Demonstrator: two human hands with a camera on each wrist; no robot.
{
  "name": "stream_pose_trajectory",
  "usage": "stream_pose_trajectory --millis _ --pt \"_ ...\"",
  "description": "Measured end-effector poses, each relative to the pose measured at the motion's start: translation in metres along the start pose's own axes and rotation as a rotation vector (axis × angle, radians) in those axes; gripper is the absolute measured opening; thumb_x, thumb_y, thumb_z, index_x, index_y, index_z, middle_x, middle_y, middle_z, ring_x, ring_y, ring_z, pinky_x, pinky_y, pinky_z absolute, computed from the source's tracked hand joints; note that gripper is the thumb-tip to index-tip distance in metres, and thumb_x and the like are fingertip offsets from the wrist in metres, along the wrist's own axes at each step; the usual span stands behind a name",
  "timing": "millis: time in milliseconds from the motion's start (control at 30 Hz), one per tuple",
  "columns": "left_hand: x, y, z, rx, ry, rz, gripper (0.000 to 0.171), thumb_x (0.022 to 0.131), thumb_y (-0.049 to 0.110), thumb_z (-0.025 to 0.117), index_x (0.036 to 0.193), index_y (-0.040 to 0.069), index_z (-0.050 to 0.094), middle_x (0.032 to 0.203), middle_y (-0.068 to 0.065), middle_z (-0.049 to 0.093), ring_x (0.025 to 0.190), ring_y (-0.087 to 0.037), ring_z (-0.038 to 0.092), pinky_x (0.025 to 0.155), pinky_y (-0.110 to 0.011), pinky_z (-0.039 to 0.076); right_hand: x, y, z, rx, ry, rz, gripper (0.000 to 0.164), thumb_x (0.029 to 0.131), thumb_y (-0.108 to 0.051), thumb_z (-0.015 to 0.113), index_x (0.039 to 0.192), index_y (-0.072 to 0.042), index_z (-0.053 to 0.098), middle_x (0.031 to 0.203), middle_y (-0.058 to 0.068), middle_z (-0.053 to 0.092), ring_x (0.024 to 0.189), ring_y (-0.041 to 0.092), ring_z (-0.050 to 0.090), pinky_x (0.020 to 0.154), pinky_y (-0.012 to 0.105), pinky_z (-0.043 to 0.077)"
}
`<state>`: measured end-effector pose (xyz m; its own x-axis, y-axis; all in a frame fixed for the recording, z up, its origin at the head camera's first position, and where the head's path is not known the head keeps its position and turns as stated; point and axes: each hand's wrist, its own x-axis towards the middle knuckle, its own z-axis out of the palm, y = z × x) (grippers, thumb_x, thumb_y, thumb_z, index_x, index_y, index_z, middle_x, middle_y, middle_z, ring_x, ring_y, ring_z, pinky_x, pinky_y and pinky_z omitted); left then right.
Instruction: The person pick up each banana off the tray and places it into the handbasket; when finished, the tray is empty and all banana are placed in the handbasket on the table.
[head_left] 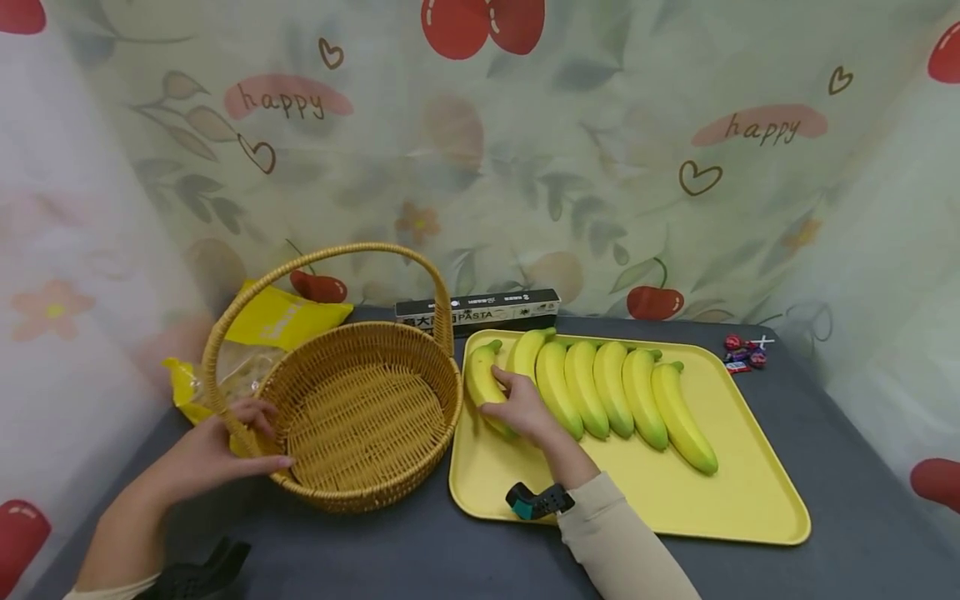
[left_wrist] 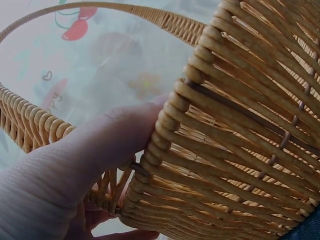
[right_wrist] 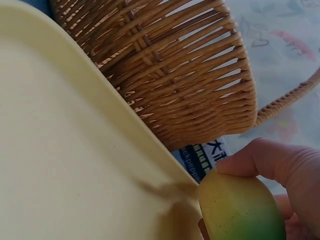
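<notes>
My left hand grips the near left rim of a round wicker basket, at the foot of its tall handle. In the left wrist view the thumb lies along the woven rim. The basket has nothing inside. My right hand pinches the leftmost banana between thumb and fingers at the left side of a yellow tray. Seen from the right wrist, the banana's green tip points toward the camera, over the tray's edge. Several more bananas lie in a row to its right.
Behind the basket lies a yellow plastic bag with a clear part. A black and white pasta box stands behind the tray against the printed curtain. Small wrapped candies sit beyond the tray's far right corner. The basket stands close by the tray's left edge.
</notes>
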<state>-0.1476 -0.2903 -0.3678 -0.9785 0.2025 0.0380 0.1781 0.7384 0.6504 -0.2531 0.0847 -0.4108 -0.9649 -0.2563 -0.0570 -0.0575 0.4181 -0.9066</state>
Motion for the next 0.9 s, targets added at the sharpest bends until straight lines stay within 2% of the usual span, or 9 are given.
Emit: stream_pose_trajectory --millis 100,300,500,667,767,900 --pt "0.000 -0.001 -0.001 0.027 -0.003 0.016 0.030 0.076 0.037 0.075 0.080 0.012 0.059 0.123 -0.019 0.054 0.120 -0.039 0.045 0.083 -0.044 0.044 -0.004 -0.004 -0.003 -0.015 0.027 -0.011 0.072 0.077 -0.002 0.068 0.141 0.004 0.034 0.146 0.018 0.037 0.119 0.029 0.052 0.083 0.028 0.049" --pt "-0.001 0.000 -0.001 0.060 0.020 0.041 0.028 0.076 0.036 0.076 0.076 0.014 0.058 0.116 -0.015 0.057 0.110 -0.032 0.051 0.076 -0.028 0.046 -0.014 -0.015 -0.012 -0.005 0.039 -0.023 0.071 0.078 -0.005 0.070 0.141 -0.001 0.036 0.145 0.015 0.040 0.123 0.027 0.051 0.088 0.032 0.050" --pt "-0.002 -0.001 0.001 0.073 0.037 0.065 0.028 0.076 0.031 0.077 0.076 0.013 0.057 0.109 -0.011 0.058 0.101 -0.023 0.052 0.073 -0.023 0.044 -0.030 -0.023 -0.022 -0.037 -0.025 -0.066 0.072 0.079 -0.005 0.070 0.142 -0.003 0.034 0.146 0.014 0.037 0.123 0.030 0.050 0.078 0.026 0.051" --pt "-0.001 -0.002 0.001 0.074 0.042 0.090 0.027 0.076 0.029 0.077 0.077 0.012 0.056 0.104 -0.008 0.057 0.092 -0.007 0.050 0.070 -0.024 0.044 -0.046 -0.026 -0.029 -0.044 -0.081 -0.099 0.071 0.080 -0.005 0.069 0.142 -0.003 0.035 0.148 0.013 0.036 0.123 0.033 0.050 0.070 0.024 0.050" --pt "0.000 -0.003 0.001 0.078 0.047 0.105 0.027 0.076 0.028 0.077 0.077 0.013 0.055 0.102 -0.007 0.056 0.089 -0.003 0.048 0.069 -0.024 0.044 -0.054 -0.029 -0.031 -0.070 -0.105 -0.130 0.071 0.080 -0.007 0.070 0.141 -0.002 0.035 0.147 0.013 0.037 0.117 0.029 0.054 0.067 0.022 0.048" --pt "0.000 -0.003 0.002 0.072 0.056 0.112 0.026 0.076 0.027 0.077 0.076 0.013 0.055 0.100 -0.007 0.057 0.089 -0.002 0.048 0.070 -0.024 0.044 -0.064 -0.035 -0.031 -0.108 -0.138 -0.169 0.069 0.079 -0.011 0.070 0.140 -0.001 0.039 0.145 0.012 0.041 0.090 0.018 0.060 0.063 0.020 0.046"
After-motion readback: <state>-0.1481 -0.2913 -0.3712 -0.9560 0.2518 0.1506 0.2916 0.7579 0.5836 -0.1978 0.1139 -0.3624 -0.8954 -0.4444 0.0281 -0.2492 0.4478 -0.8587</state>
